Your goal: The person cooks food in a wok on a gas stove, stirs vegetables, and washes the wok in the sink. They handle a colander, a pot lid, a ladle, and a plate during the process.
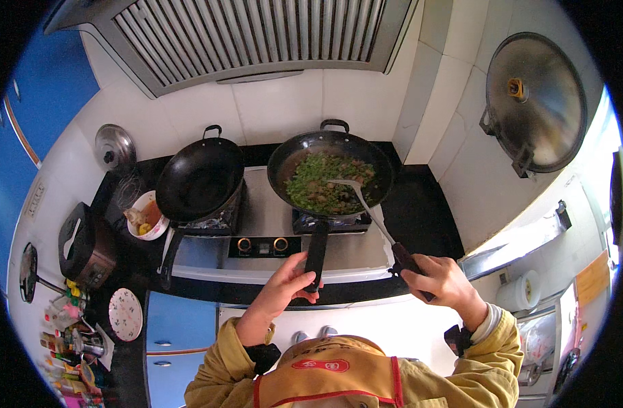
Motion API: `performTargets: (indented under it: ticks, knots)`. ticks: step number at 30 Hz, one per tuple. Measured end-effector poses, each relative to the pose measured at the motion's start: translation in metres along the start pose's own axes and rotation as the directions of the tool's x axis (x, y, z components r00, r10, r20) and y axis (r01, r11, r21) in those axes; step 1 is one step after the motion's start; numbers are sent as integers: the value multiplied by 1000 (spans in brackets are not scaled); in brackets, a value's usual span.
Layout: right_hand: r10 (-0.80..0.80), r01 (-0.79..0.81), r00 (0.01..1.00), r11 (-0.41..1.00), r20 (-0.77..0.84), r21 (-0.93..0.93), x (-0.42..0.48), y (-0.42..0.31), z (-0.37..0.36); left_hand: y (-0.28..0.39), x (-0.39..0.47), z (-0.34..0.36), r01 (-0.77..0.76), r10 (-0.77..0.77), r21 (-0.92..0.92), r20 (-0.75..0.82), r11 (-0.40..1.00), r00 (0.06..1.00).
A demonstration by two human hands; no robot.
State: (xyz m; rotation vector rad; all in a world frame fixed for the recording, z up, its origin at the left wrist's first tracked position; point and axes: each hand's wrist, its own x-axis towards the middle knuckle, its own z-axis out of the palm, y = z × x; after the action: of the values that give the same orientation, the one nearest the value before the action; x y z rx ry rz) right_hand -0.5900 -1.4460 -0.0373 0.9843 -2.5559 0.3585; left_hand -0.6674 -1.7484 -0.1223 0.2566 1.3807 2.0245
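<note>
A black wok (pixel 380 168) stands on the right burner of a steel gas stove (pixel 263 204). Chopped green vegetables mixed with small brownish pieces (pixel 319 183) cover its bottom. Its long black handle (pixel 317 245) points towards me, and my left hand (pixel 290 279) is closed around the handle's near end. My right hand (pixel 439 280) grips the dark handle of a metal spatula (pixel 375 217). The spatula slants up to the left, and its blade rests among the greens, partly covered by them.
A second black wok (pixel 201 178) sits on the left burner, its handle towards the front. Left of it are a bowl with reddish liquid (pixel 152 224), a rice cooker (pixel 89 250) and a metal lid (pixel 116 148). A large lid (pixel 541 102) hangs on the right wall; a range hood (pixel 255 41) overhangs the stove.
</note>
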Motion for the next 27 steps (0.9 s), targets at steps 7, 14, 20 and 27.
performTargets:
  ticks: [7, 14, 20, 27]
  knots:
    - [16, -14, 998, 999, 58, -39, -1, 1, -4, -1, 4, -4, -26, 26, -16, 35, 1000, 999]
    - [12, -4, 992, 998, 125, -64, -3, 0, -3, -3, 1, -6, -8, 8, -16, 25, 1000, 1000]
    - [192, -150, 979, 913, -73, 379, -8, 15, 8, -15, -1, -11, 23, -23, 23, 16, 999, 1000]
    - [821, -238, 565, 254, -79, 938, -20, 31, 37, -39, -1, -19, 51, -52, 41, 27, 998, 998]
